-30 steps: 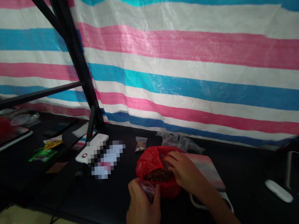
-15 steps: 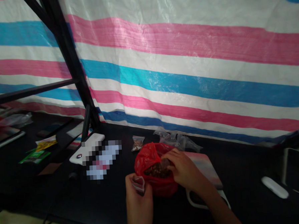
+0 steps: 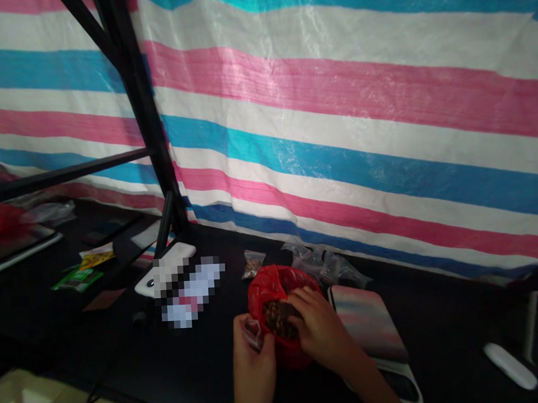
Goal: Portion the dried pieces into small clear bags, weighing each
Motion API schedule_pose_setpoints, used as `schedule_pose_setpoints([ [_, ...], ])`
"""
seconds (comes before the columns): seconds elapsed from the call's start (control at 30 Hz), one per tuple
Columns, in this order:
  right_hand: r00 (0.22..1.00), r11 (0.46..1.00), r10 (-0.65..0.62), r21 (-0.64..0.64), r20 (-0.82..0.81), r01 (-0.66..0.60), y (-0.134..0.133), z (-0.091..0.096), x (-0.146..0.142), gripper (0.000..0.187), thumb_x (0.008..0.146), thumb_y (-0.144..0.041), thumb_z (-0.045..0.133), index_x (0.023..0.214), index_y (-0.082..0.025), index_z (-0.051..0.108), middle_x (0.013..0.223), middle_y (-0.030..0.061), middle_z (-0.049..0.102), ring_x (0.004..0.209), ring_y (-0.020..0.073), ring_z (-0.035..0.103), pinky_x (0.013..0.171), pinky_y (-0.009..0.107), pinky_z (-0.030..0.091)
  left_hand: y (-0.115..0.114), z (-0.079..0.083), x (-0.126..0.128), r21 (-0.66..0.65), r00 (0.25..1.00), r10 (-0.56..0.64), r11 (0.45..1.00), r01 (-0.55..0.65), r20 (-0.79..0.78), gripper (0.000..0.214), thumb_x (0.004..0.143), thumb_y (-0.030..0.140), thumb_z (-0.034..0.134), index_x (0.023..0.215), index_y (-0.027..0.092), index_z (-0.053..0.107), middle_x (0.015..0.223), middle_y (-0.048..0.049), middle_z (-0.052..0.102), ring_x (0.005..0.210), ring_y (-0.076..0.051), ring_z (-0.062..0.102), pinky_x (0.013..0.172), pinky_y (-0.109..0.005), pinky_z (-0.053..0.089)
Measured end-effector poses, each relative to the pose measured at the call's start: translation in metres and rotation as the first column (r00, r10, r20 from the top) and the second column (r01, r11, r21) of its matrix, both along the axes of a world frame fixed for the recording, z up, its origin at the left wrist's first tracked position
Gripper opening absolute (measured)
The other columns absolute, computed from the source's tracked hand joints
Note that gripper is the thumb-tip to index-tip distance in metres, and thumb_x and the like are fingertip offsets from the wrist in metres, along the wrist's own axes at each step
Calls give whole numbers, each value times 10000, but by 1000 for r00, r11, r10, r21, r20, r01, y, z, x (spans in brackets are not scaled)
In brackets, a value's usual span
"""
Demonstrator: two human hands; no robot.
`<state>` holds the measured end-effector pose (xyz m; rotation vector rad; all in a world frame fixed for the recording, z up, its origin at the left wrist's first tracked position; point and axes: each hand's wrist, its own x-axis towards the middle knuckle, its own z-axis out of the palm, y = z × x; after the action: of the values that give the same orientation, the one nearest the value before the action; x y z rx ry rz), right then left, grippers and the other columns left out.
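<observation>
My left hand [image 3: 255, 364] pinches a small clear zip bag [image 3: 252, 334], its mouth spread apart beside the red plastic bag [image 3: 262, 286]. The red bag stands with its top rolled wide, full of small brown granular pieces [image 3: 275, 321]. Over its opening, my right hand [image 3: 318, 325] is closed with the fingertips down at the pieces. A small dark, see-through piece [image 3: 289, 310] shows at those fingers; its exact kind is unclear. Right of the red bag lies a flat kitchen scale [image 3: 370, 322] with a streaked pinkish-grey top, partly behind my right forearm.
A filled small zip bag [image 3: 254, 264] lies behind the red bag, near several clear plastic bags [image 3: 326, 264]. Leftward are a white device [image 3: 182, 257], a green packet [image 3: 77, 279] and a black metal post [image 3: 144, 112]. A white oblong object [image 3: 511, 366] lies at right.
My right hand has moved left and deeper over the brown pieces, toward the small zip bag. More of the scale's top now shows. The whole view has shifted slightly.
</observation>
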<state>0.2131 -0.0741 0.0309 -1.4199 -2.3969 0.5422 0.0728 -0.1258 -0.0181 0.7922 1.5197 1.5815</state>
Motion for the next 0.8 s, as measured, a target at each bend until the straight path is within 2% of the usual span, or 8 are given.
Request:
schedule_pose_setpoints([
  [0.2, 999, 1000, 9, -14, -51, -10, -3, -2, -4, 367, 833, -85, 568, 1145, -241, 682, 1149, 55, 696, 1099, 266, 578, 1024, 442, 388, -1, 8, -5, 46, 995, -95, 994, 94, 14, 129, 721, 243, 592, 792, 229, 486, 701, 44, 495, 634, -135, 515, 609, -225, 464],
  [0.43, 993, 1000, 4, 24, -120, -2, -7, -3, -9, 381, 829, -72, 561, 1145, -252, 674, 1148, 49, 705, 1075, 256, 589, 968, 411, 410, -2, 5, -7, 109, 993, -100, 990, 93, 61, 156, 786, 299, 642, 843, 214, 525, 761, 27, 533, 695, -149, 544, 667, -249, 490],
  [0.57, 992, 999, -7, 49, -127, 14, -7, -1, -9, 357, 830, -76, 584, 1131, -245, 677, 1117, 47, 723, 1048, 254, 600, 950, 412, 407, 0, 4, -9, 122, 995, -92, 989, 87, 43, 174, 828, 346, 622, 881, 211, 527, 754, 34, 511, 683, -145, 525, 644, -243, 471],
  [0.7, 992, 997, -13, 70, -128, 22, -7, 0, -9, 319, 852, -95, 590, 1121, -236, 687, 1080, 53, 733, 1027, 255, 610, 942, 417, 415, 1, 7, -15, 94, 994, -89, 991, 95, -57, 177, 875, 384, 581, 886, 210, 553, 770, 11, 548, 700, -169, 546, 657, -274, 484],
  [0.8, 990, 996, 0, 89, -141, 13, -5, 1, -7, 303, 869, -112, 583, 1131, -225, 684, 1089, 63, 734, 1039, 260, 618, 962, 438, 417, -2, 8, -21, 110, 966, 32, 994, -4, -257, 155, 860, 342, 601, 940, 209, 596, 906, -41, 605, 838, -218, 596, 775, -336, 508],
])
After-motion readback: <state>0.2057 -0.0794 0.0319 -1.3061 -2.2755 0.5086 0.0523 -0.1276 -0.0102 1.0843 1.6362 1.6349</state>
